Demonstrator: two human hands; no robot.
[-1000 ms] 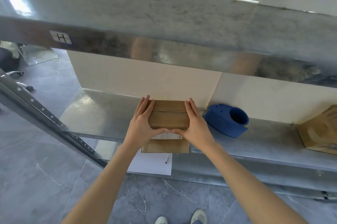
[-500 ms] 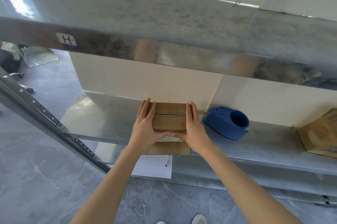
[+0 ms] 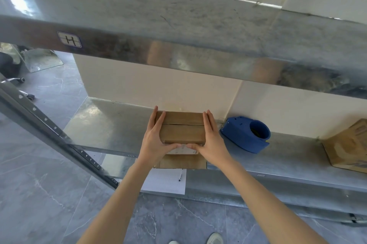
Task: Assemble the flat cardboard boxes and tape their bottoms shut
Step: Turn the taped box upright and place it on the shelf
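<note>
Flanking the cardboard box [image 3: 181, 133] on the metal shelf [image 3: 111, 122], close to the back wall: left hand [image 3: 155, 142] flat against its left side, right hand [image 3: 211, 142] flat against its right, fingers straight, thumbs meeting across the near face by a white label [image 3: 184, 151]. Nothing gripped, only pressed between the two hands. Shows a seam [image 3: 182, 124] across the top between two closed flaps, with no tape visible on it. Looks like holding the flaps down ahead of taping.

Risky to free one hand for the blue tape dispenser [image 3: 245, 134] just to the right: likely to spring up at the flaps and gape at the seam. Risky also to squeeze harder: may buckle at the thin walls, go out of square, take the tape crooked. Seems to overhang the shelf's front edge on the near side; could tip towards the floor if drawn forward. Cannot tell whether already closed underneath.
</note>
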